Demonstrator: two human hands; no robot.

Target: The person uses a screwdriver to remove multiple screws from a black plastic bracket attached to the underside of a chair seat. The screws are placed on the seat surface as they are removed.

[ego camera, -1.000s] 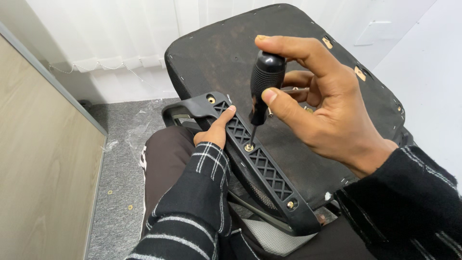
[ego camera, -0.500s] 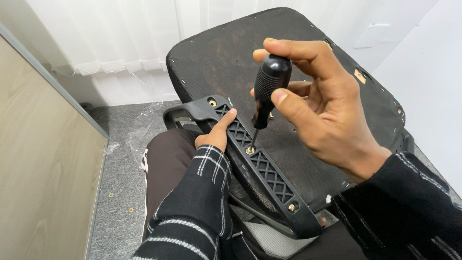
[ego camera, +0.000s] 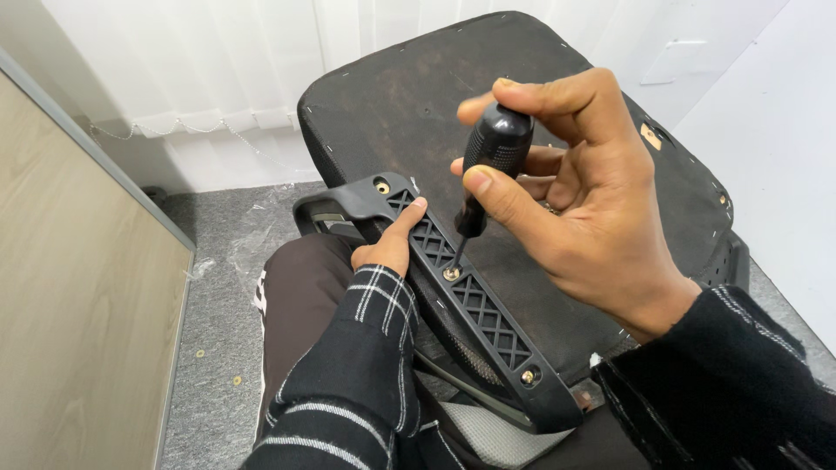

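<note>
Beside the armrest bracket (ego camera: 470, 300), loose screws (ego camera: 218, 365) dot grey carpet (ego camera: 218, 287).

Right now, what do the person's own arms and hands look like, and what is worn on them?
Both hands are bare: no gloves, rings or watch show. The left hand comes out of a black sleeve crossed by thin white lines in a check pattern, with a ribbed cuff. The right hand comes out of a dark black sleeve with only faint pale stripes.
</note>
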